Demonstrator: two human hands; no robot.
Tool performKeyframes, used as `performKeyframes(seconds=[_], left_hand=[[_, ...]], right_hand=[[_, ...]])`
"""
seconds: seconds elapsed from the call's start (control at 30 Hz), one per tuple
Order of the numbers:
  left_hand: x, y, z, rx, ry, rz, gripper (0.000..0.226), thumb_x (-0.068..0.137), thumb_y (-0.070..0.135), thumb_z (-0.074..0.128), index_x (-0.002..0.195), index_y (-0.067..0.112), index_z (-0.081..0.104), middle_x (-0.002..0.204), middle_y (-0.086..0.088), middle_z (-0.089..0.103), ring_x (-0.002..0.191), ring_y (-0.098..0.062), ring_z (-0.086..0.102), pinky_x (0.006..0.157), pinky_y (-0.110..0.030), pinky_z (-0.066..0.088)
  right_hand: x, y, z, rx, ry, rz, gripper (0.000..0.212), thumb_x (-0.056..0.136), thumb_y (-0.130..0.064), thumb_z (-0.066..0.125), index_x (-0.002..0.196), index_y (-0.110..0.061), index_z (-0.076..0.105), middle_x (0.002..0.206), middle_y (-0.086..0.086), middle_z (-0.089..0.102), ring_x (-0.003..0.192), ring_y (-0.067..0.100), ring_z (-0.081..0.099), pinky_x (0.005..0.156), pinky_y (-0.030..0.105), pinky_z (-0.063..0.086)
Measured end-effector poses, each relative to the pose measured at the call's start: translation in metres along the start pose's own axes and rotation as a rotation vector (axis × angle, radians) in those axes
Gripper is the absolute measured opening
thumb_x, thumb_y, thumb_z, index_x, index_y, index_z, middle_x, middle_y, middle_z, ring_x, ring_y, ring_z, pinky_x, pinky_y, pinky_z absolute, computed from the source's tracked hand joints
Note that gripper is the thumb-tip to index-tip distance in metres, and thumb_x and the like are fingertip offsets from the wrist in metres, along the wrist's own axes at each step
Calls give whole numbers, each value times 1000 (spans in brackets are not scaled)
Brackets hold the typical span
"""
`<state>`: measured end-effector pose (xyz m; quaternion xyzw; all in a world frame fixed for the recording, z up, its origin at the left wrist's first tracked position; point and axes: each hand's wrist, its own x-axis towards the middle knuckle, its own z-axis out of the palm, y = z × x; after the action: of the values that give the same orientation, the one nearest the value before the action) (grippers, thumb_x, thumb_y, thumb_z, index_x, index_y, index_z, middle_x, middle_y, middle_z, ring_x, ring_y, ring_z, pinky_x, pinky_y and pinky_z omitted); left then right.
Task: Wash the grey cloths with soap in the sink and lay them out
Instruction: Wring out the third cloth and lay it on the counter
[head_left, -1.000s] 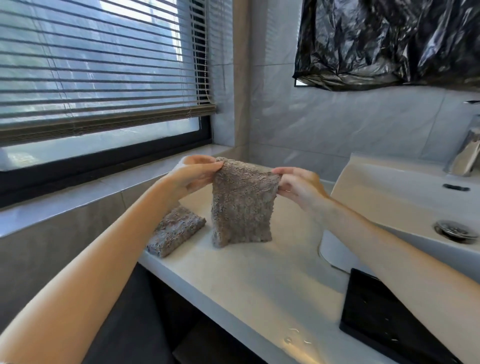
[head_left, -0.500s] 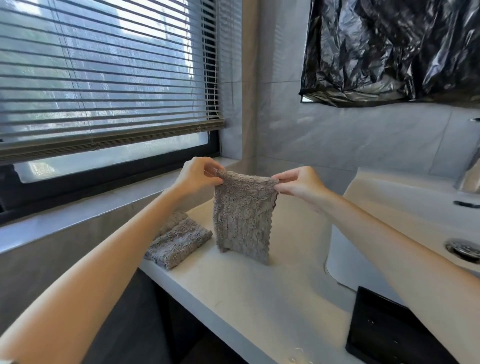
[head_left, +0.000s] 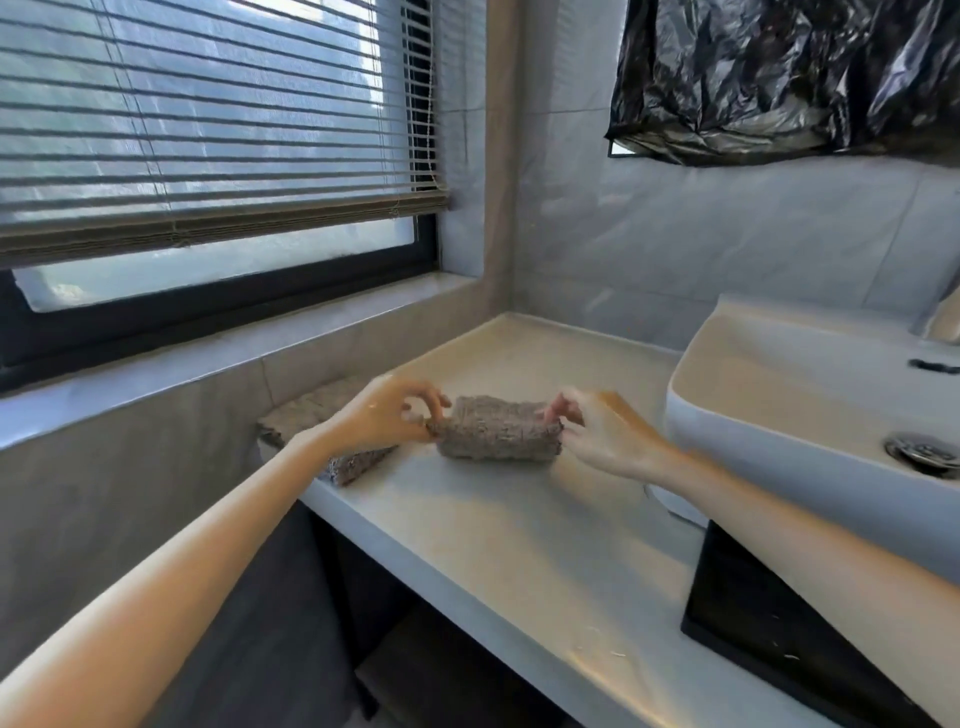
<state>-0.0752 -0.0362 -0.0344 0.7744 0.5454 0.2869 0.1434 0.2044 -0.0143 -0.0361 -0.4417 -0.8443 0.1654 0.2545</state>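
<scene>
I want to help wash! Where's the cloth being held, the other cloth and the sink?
held cloth (head_left: 498, 434): head view, its fuzzy middle.
other cloth (head_left: 306, 410): head view, its top near the wall.
sink (head_left: 779, 374): head view, bare inside of basin.

The grey cloth (head_left: 498, 434) you handle has a rough, fluffy texture and lies on the white counter (head_left: 519, 545) as a short, thick bundle, long side across your view. Your left hand (head_left: 384, 415) pinches its left end and your right hand (head_left: 597, 431) pinches its right end. A second grey cloth (head_left: 311, 410) lies flat just to the left, at the counter's corner below the window ledge, partly hidden behind your left forearm. The white sink (head_left: 691, 374) stands to the right, apart from both cloths, with its metal drain (head_left: 922, 451) uncovered.
</scene>
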Motion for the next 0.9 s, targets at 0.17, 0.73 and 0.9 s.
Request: performKeyframes(seconds=[0.17,0.73,0.9], left_hand=[[-33,-2,16,-81,-359,-65,17,78,18,78,79,28,64,119,21,64,114,8,54,100,-20,37],[-15,3,55,200,158,-330,30,87,43,64,105,24,50,91,5,59,82,-15,57,69,-31,49],[-22,1,48,322,133,209,20,89,14,66,105,25,69,108,7,63,101,-12,56,84,-34,51]], right_hand=[[-35,5,17,78,-187,18,32,79,-1,53,77,-32,49,98,6,72,97,21,67,88,40,53],[-15,10,39,-116,62,139,39,80,-4,59,110,-21,42,107,4,53,92,23,54,71,37,45],[-14,17,29,-267,-71,-243,56,75,15,51,117,-19,67,124,1,62,119,22,51,98,36,44]])
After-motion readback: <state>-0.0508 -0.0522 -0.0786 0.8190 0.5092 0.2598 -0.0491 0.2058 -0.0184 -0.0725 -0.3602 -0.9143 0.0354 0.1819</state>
